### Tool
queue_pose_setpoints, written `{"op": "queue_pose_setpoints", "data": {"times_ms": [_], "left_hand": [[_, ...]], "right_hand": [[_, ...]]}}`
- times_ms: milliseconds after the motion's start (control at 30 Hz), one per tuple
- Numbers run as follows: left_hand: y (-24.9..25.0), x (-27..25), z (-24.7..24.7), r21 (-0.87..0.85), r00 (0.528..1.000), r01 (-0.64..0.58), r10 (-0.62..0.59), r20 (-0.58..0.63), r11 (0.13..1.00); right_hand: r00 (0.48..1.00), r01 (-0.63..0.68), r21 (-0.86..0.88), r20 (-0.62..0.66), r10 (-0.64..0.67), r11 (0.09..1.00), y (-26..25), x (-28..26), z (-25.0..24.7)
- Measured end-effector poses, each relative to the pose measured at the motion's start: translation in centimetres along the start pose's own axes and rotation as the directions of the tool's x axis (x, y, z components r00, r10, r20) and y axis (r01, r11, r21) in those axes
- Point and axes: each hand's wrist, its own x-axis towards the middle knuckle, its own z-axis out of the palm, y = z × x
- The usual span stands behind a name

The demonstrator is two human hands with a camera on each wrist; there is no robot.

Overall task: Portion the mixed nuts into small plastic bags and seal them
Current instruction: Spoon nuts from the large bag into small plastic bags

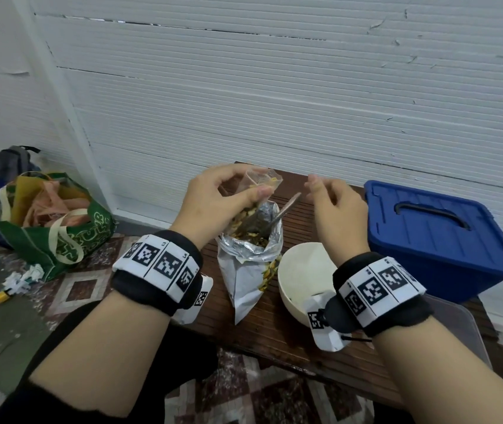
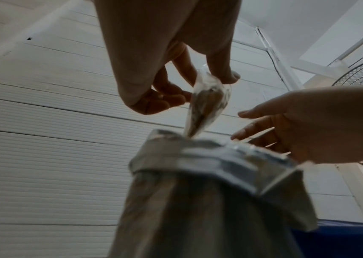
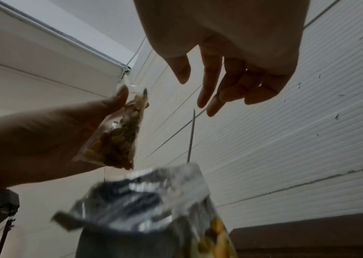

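Clear plastic, partly filled with nuts: the small bag [image 1: 258, 191] was held above the mouth of the foil pouch [image 1: 248, 264], pinched near its top between thumb and fingers of the left hand [image 1: 213, 203]. In the right wrist view the small bag [image 3: 116, 132] hung tilted, its lower corner just over the pouch rim, nuts piled in its lower half.

Right hand [image 1: 334, 209] hovered beside the small bag, apart from it, fingers loosely spread and holding nothing. Left wrist view showed the same: right hand [image 2: 304, 129] with fingers extended toward the pouch [image 2: 209, 174], not touching the small bag [image 2: 207, 104].

Foil pouch stood upright on the brown table [image 1: 274, 332], top folded down, nuts visible inside. Spoon [image 1: 281, 214] stood in the pouch, handle leaning out toward the right hand, untouched.

White bowl [image 1: 302, 273] sat just right of the pouch. Blue lidded box [image 1: 434, 237] stood further right on the table. Green tote bag [image 1: 57, 228] was on the floor at left.
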Motion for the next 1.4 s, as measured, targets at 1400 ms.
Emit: {"op": "queue_pose_setpoints", "data": {"times_ms": [1400], "left_hand": [[-4.8, -5.3, 16.8, 0.592, 0.779, 0.138, -0.456, 0.43, 0.794]], "right_hand": [[0.789, -0.494, -0.554, 0.037, 0.613, 0.67, 11.7, -1.7, -12.4]]}}
